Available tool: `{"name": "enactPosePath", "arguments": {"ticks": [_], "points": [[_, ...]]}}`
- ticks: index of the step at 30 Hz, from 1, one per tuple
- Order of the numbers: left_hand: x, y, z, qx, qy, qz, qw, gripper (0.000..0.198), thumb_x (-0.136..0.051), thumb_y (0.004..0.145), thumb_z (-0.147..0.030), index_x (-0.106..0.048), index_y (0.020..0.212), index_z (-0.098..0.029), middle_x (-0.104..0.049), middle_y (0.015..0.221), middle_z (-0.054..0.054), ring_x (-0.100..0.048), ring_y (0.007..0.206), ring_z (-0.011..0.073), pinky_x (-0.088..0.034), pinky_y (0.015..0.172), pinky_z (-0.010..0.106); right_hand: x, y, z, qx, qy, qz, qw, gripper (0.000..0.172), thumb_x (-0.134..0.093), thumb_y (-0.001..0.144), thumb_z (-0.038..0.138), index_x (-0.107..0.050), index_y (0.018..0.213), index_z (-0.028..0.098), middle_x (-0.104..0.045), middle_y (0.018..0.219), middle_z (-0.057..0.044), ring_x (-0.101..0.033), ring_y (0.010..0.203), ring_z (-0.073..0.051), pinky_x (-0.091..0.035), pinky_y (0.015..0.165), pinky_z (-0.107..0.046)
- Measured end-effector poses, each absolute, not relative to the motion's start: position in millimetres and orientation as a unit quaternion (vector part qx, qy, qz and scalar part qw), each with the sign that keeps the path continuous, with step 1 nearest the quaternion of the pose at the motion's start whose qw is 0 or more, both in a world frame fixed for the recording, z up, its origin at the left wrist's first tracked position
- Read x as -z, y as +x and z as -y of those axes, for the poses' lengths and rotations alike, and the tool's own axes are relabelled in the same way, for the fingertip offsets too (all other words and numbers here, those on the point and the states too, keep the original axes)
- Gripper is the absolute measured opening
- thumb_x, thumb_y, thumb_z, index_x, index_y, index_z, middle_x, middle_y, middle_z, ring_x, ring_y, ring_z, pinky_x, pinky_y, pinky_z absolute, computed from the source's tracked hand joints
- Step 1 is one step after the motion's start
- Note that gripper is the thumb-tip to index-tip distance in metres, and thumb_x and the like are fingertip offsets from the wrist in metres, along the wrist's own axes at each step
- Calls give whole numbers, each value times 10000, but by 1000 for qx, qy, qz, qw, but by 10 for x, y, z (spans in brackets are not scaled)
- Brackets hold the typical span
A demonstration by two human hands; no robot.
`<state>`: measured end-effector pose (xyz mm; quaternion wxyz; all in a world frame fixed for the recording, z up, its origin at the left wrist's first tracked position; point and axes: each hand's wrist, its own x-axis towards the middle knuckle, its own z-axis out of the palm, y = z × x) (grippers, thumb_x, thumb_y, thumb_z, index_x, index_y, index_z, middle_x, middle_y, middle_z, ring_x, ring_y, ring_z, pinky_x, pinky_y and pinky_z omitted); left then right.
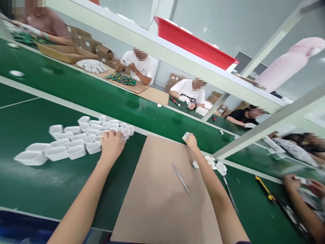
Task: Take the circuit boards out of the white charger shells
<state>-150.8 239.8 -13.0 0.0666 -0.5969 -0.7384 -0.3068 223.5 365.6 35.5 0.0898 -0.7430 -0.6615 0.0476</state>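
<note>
My left hand (111, 144) reaches out over a cluster of several small white plastic shells (76, 139) lying on the green bench, its fingers curled down onto the shells at the cluster's right end. My right hand (191, 139) is stretched to the far edge of a brown cardboard sheet (157, 189) and closes on a small white plastic part (185, 136). Metal tweezers (180, 178) lie on the cardboard between my forearms.
A few white parts (215, 165) lie right of the cardboard. A yellow-handled tool (265, 188) lies further right, near another person's hands (302, 186). Several people sit across the green belt (101, 95) with cardboard boxes. A red bin (195, 44) rests on the overhead shelf.
</note>
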Motion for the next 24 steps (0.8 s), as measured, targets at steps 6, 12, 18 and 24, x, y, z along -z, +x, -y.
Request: {"name": "enactPosePath", "arguments": {"ticks": [6,12,18,24], "points": [[78,-1446,-2410,308,-626,716,40,247,-480,876,-268,-663,831,-108,-548,1104,251,-429,1154,517,-390,872,670,-453,2794,-3256,-50,-698,713,39,353,-610,949,359,-573,1245,170,-590,1277,-95,-615,1105,-234,-540,931,-455],[-36,-886,-2234,314,-747,581,-74,225,-482,919,-326,-582,798,-165,-537,1132,113,-612,975,239,-508,865,361,-300,3152,-2388,-82,-663,744,-23,286,-618,941,391,-629,1099,153,-654,1101,-66,-646,969,-191,-552,871,-404],[116,-153,-1742,221,-849,443,-183,199,-500,921,-262,-518,734,-198,-606,988,35,-641,819,186,-460,632,276,96,2872,-2153,-45,-688,723,34,265,-589,957,373,-619,1095,148,-637,1115,-73,-630,997,-200,-534,891,-417],[172,-49,-1629,175,-850,417,-269,179,-626,846,-313,-518,936,-202,-613,1014,62,-651,889,256,-493,709,334,143,2752,-2065,-104,-583,801,93,372,-635,922,295,-553,1263,172,-583,1263,-90,-562,1181,-251,-477,1005,-476]]}}
